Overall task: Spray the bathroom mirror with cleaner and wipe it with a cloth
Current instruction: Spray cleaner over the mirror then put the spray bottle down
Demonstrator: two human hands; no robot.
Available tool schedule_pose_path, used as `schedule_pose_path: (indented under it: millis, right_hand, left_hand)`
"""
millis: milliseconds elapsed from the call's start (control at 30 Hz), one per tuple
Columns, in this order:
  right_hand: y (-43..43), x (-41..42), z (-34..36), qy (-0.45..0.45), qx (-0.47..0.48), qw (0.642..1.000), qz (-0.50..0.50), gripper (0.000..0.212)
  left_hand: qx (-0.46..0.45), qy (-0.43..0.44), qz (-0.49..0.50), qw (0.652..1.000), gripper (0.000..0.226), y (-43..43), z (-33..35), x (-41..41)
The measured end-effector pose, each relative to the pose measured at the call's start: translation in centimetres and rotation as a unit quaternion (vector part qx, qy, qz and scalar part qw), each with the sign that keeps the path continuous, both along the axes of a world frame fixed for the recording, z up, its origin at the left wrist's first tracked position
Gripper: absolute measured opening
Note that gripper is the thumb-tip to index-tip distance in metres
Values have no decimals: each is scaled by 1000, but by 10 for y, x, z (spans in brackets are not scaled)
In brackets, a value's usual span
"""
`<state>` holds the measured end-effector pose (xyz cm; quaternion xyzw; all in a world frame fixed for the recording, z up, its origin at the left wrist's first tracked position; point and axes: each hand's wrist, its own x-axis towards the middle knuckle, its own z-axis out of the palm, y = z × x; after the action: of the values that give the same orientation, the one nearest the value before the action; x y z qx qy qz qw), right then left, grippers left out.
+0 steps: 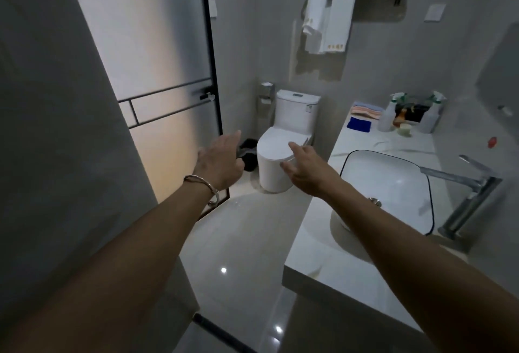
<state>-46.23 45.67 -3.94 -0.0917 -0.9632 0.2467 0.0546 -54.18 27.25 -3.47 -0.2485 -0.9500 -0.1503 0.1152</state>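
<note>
Both hands, left hand (220,160) and right hand (307,169), reach forward empty.

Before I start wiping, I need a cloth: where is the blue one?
Head view, right side: the blue cloth lies flat at the far end of the counter, beside the folded towels and left of a spray bottle.

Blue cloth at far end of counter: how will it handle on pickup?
The blue cloth lies flat and thin on the counter, so likely floppy and light, draping from a pinch. On that glossy top it may slide if pushed.
</note>
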Motion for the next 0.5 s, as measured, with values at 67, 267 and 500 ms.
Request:
schedule_pose_path:
  millis: [67, 267, 500]
  right_hand:
    - [6, -17, -6, -4, -5, 1000, 7, 61]
    - [29, -83, -5, -5, 20, 1000, -16, 62]
    - [34, -206, 5, 30, 36, 998, -49, 61]
  left_hand:
    - [-11, -1, -7, 1000, 63, 6, -5, -12]
    - [0, -5, -30, 1000, 67, 17, -17, -91]
    - [0, 24, -65, 998, 70, 30, -17, -217]
